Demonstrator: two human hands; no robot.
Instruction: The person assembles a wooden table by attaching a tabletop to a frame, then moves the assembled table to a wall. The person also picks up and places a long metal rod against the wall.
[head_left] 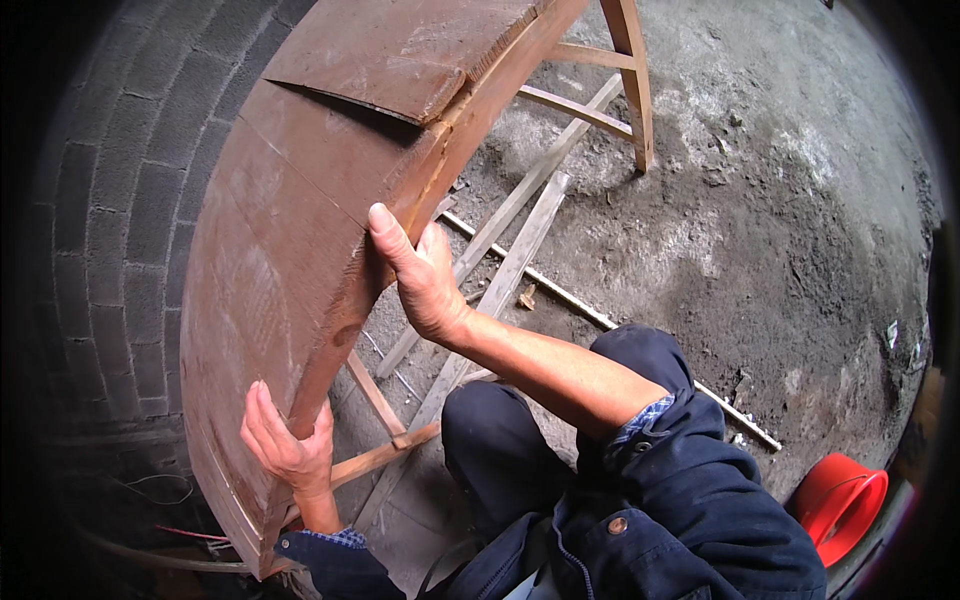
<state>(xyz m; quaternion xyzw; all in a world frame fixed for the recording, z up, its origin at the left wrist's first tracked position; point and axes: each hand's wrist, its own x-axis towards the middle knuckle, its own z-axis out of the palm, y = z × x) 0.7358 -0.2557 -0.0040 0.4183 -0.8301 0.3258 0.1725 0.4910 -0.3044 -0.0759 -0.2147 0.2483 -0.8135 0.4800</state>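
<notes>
A worn brown wooden table (270, 230) stretches away in front of me on the left. My left hand (288, 445) is closed over its near edge, with the fingers lying on the top and the thumb at the side. Farther along, my right hand (425, 275) grips the same edge; its thumb presses on the top and the other fingers are hidden beneath. Beyond it, a top board (375, 80) stands raised above the neighbouring surface, leaving a dark gap under its near end. The edge beside that gap is rough and splintered.
Table legs (630, 90) and crossbars stand on a dirty concrete floor (760, 220). Long wooden strips (520, 245) and a thin pale rod (590, 312) lie under and beside the table. A red bucket (840, 505) sits at the lower right. A grey block wall (130, 220) rises at left.
</notes>
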